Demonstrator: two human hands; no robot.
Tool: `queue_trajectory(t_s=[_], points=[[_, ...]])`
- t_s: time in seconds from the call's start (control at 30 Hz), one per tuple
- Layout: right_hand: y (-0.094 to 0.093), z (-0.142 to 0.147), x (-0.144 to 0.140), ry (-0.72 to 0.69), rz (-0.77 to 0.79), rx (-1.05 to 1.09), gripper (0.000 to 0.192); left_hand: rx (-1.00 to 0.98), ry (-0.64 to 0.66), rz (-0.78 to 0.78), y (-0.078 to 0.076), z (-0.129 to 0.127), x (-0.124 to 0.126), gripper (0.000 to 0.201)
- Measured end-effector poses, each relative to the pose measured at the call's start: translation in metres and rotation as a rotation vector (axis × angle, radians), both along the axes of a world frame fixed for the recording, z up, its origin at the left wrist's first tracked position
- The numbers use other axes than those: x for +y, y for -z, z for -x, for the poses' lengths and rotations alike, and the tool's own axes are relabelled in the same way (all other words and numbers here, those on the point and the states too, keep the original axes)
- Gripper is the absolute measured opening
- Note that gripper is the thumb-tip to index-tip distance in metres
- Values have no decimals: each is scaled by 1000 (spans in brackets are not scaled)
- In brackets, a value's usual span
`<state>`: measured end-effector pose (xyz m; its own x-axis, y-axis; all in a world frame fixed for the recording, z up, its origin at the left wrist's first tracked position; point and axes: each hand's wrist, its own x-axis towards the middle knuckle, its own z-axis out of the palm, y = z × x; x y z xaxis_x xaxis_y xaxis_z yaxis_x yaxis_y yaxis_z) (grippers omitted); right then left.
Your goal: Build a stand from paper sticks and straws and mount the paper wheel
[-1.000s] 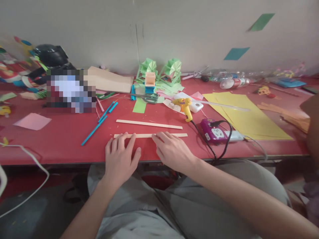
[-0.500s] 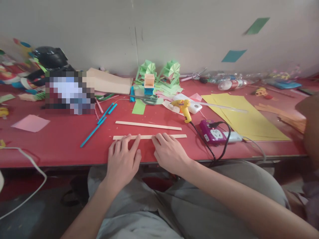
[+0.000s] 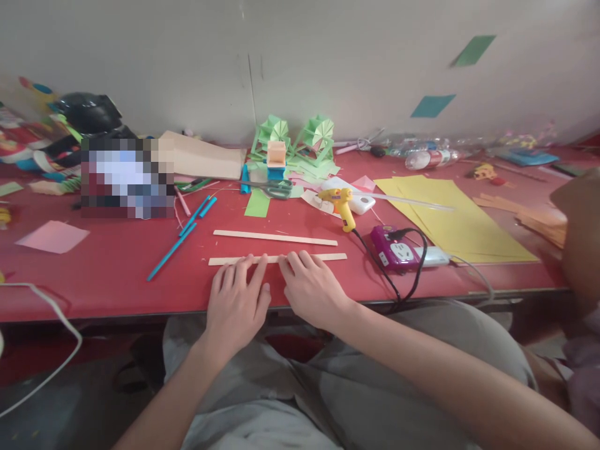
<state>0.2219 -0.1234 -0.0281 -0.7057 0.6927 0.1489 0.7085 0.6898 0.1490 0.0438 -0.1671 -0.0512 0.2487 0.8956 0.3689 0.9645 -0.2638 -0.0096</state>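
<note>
Two pale, thin flat strips lie roughly parallel on the red table. My left hand rests on the near strip, palm down, fingers spread and fingertips on its middle-left part. Just to the right, my right hand touches the same strip with slightly bent fingertips. A small gap separates the two hands, and neither is wrapped around anything. Beyond them is the far strip, untouched. To the right of it lies a yellow glue gun with a clear glue stick sticking out behind.
A purple power socket with a black cable stands right of my hands. Yellow sheets lie beyond it. Blue paper sticks are at left. Scissors and green folded-paper models sit at the back. Someone's arm shows at far right.
Along the near strip, my left hand has slid slightly right and my right hand slightly left, narrowing the gap between them. The whole view has shifted a little.
</note>
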Motion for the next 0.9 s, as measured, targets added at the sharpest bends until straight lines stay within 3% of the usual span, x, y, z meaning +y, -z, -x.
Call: queue_trajectory(t_s=[0.23, 0.43, 0.67, 0.8, 0.9], points=[[0, 0, 0, 38, 17, 59, 35, 14, -30, 29, -5, -8, 1, 47], [4, -1, 0, 3, -17, 48, 36, -35, 38, 22, 1, -8, 2, 48], [-2, -3, -1, 41, 79, 123, 46, -26, 31, 27, -2, -10, 3, 48], [-8, -19, 20, 99, 205, 302, 31, -17, 29, 23, -5, -11, 6, 46], [-10, -37, 48, 216, 140, 393, 26, -25, 37, 19, -6, -11, 8, 46]])
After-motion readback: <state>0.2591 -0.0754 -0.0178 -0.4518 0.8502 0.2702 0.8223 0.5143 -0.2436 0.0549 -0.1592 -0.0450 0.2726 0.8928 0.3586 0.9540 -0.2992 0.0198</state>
